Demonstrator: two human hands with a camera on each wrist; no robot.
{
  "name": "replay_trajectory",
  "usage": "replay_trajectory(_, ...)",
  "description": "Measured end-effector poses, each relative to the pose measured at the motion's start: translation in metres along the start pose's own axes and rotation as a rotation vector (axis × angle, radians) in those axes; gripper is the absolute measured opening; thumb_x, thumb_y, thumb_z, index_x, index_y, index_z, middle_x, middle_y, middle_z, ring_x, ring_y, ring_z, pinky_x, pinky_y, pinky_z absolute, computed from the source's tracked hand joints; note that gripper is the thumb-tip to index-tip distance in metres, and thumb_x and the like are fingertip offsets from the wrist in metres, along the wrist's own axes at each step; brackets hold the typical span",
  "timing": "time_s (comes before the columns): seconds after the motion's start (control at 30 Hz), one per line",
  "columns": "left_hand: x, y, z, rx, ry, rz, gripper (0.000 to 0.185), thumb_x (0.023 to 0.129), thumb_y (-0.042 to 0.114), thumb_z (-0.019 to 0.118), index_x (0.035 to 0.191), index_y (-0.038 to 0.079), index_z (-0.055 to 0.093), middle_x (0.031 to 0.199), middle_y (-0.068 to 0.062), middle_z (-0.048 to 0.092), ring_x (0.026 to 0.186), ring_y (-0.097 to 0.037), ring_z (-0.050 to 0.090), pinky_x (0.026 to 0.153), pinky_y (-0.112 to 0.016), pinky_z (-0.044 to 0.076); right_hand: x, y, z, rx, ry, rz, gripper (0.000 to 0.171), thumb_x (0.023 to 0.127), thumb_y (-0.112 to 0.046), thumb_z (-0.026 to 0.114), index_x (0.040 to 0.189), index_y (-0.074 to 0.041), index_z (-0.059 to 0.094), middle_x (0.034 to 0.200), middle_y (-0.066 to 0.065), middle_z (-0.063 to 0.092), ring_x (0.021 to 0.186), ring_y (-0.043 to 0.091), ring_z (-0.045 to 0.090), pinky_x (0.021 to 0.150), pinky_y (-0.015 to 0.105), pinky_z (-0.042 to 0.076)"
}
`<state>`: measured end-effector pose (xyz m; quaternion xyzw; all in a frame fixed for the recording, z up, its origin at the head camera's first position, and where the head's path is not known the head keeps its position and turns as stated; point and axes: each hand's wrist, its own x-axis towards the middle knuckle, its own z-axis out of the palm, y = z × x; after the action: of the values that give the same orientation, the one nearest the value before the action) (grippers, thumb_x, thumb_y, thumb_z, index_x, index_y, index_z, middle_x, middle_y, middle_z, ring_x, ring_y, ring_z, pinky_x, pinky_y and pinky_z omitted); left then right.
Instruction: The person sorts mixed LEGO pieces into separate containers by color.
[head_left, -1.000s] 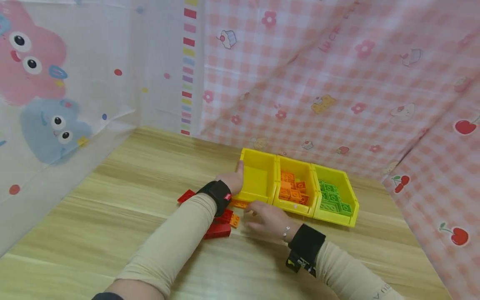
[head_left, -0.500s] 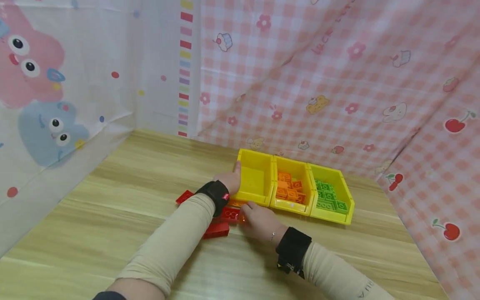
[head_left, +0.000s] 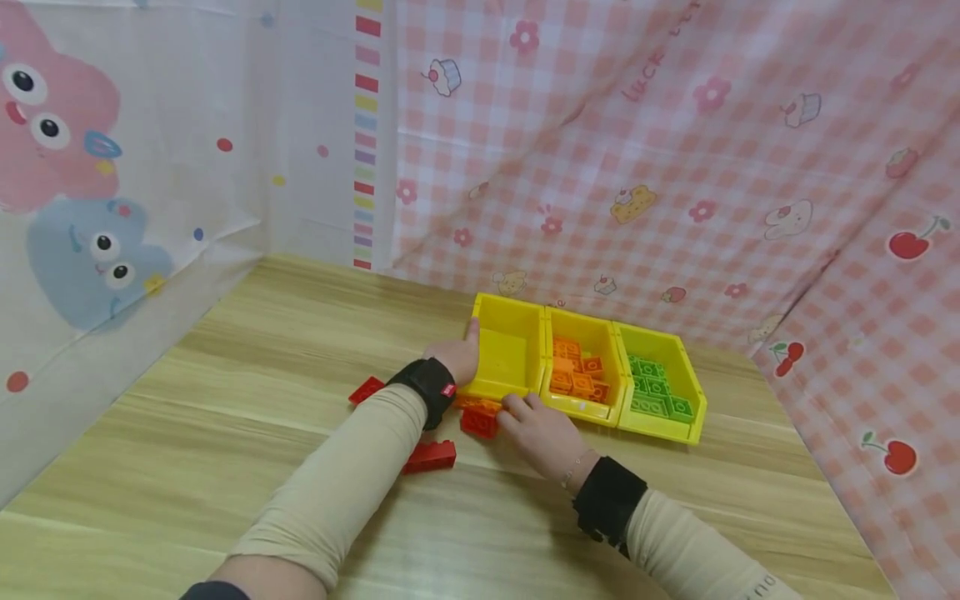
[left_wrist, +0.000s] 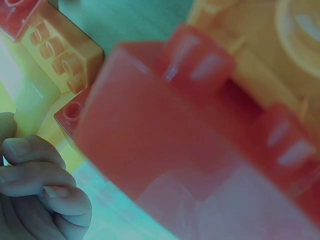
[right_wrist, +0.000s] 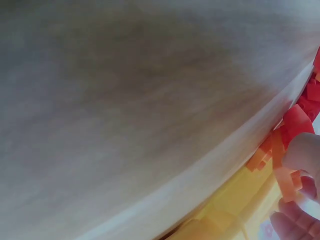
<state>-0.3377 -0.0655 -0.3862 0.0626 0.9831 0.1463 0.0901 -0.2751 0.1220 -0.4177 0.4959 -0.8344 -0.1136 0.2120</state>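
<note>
My left hand [head_left: 453, 358] grips the left side of a yellow bin [head_left: 510, 387], thumb up along its rim. Its curled fingers [left_wrist: 42, 175] show in the left wrist view, near a large, close red brick and an orange brick [left_wrist: 82, 47]. In front of that bin, my right hand [head_left: 543, 437] pinches an orange toy building brick [right_wrist: 285, 177] between thumb and fingers. A red brick [head_left: 478, 423] lies just left of the right fingertips. Two more red bricks are near the left forearm, a long one [head_left: 431, 457] and another [head_left: 367, 390] beyond the wrist.
A second yellow bin [head_left: 581, 408] holds several orange bricks [head_left: 573, 375]. Beside it, a yellow-green bin [head_left: 660, 429] holds several green bricks [head_left: 652, 392]. Patterned cloth [head_left: 555, 150] hangs behind and at the sides of the wooden tabletop [head_left: 480, 533].
My right hand reached left to the bricks, took hold of an orange brick and drew back slightly toward the bin. The red brick beside it turned. My left hand stayed on the bin.
</note>
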Motion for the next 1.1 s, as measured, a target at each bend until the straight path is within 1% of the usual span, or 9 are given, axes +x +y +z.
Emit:
replay_trajectory(0.3,-0.002,-0.002,-0.001,-0.043,0.002,-0.030,0.057,0.103,0.033,0.021,0.150,0.012,-0.003,0.098,-0.019,0.064,0.085,-0.029,0.059,0.081,-0.041,0.046,-0.005,0.004,-0.007,-0.090,0.020,-0.077,0.034,0.079,-0.004,0.073,0.108,-0.009,0.056,0.117,0.008,0.049,0.088,0.025,0.052,0.067,0.028,0.049)
replay_trajectory(0.4,-0.004,-0.002,-0.002,-0.048,0.007,-0.028,0.057,0.103,0.032,0.023,0.151,0.012,-0.002,0.096,-0.020,0.063,0.086,-0.030,0.060,0.081,-0.042,0.046,-0.008,0.010,-0.006,-0.026,0.130,-0.055,0.031,0.078,-0.006,0.073,0.105,-0.008,0.058,0.112,0.007,0.053,0.088,0.025,0.054,0.067,0.030,0.051)
replay_trajectory(0.53,0.001,-0.004,0.002,-0.005,0.011,0.000,0.059,0.103,0.026,0.029,0.150,0.012,-0.004,0.093,-0.019,0.064,0.086,-0.030,0.061,0.078,-0.044,0.048,-0.017,0.028,-0.005,0.139,0.294,0.021,0.031,0.073,-0.007,0.073,0.101,-0.006,0.060,0.107,0.009,0.058,0.088,0.026,0.057,0.069,0.035,0.051)
replay_trajectory(0.63,0.001,-0.003,0.002,-0.012,0.012,-0.007,0.058,0.103,0.028,0.026,0.150,0.013,-0.004,0.099,-0.021,0.063,0.088,-0.030,0.060,0.080,-0.043,0.047,-0.025,0.046,-0.008,0.194,0.366,0.128,0.030,0.071,-0.004,0.074,0.098,-0.004,0.061,0.106,0.012,0.059,0.089,0.028,0.057,0.072,0.039,0.050)
replay_trajectory(0.77,-0.006,0.000,-0.002,0.001,0.022,-0.008,0.057,0.103,0.027,0.027,0.151,0.012,-0.001,0.095,-0.019,0.064,0.085,-0.028,0.060,0.079,-0.041,0.048,-0.031,0.071,-0.008,0.209,0.380,0.417,0.024,0.073,-0.005,0.074,0.093,-0.002,0.061,0.101,0.014,0.059,0.085,0.030,0.057,0.073,0.042,0.049)
replay_trajectory(0.87,-0.005,0.000,-0.002,0.038,0.021,-0.012,0.058,0.103,0.026,0.029,0.151,0.012,-0.002,0.081,-0.014,0.061,0.076,-0.025,0.059,0.073,-0.039,0.049,-0.029,0.086,-0.004,0.246,0.287,0.663,0.020,0.078,-0.010,0.072,0.092,-0.001,0.061,0.094,0.014,0.056,0.079,0.030,0.056,0.071,0.043,0.048)
replay_trajectory(0.93,-0.003,0.000,0.000,0.051,0.020,-0.024,0.059,0.103,0.026,0.030,0.151,0.014,-0.002,0.077,-0.012,0.059,0.072,-0.024,0.057,0.070,-0.038,0.048,-0.025,0.094,-0.001,0.278,0.209,0.782,0.019,0.082,-0.013,0.069,0.092,0.000,0.061,0.092,0.014,0.055,0.076,0.030,0.056,0.069,0.043,0.048)
replay_trajectory(1.0,-0.001,-0.001,0.002,0.069,0.026,-0.027,0.060,0.103,0.024,0.032,0.151,0.014,-0.002,0.075,-0.011,0.058,0.072,-0.024,0.057,0.070,-0.038,0.048,-0.019,0.100,0.003,0.300,0.138,0.852,0.020,0.085,-0.017,0.067,0.093,0.001,0.062,0.091,0.015,0.054,0.074,0.030,0.055,0.068,0.043,0.047)
replay_trajectory(1.1,0.000,0.000,0.004,0.071,0.030,-0.026,0.060,0.102,0.021,0.034,0.151,0.014,0.000,0.074,-0.011,0.060,0.072,-0.024,0.058,0.070,-0.039,0.048,-0.010,0.107,0.007,0.311,0.069,0.900,0.022,0.086,-0.019,0.065,0.093,0.002,0.062,0.091,0.017,0.055,0.073,0.031,0.055,0.068,0.044,0.047)
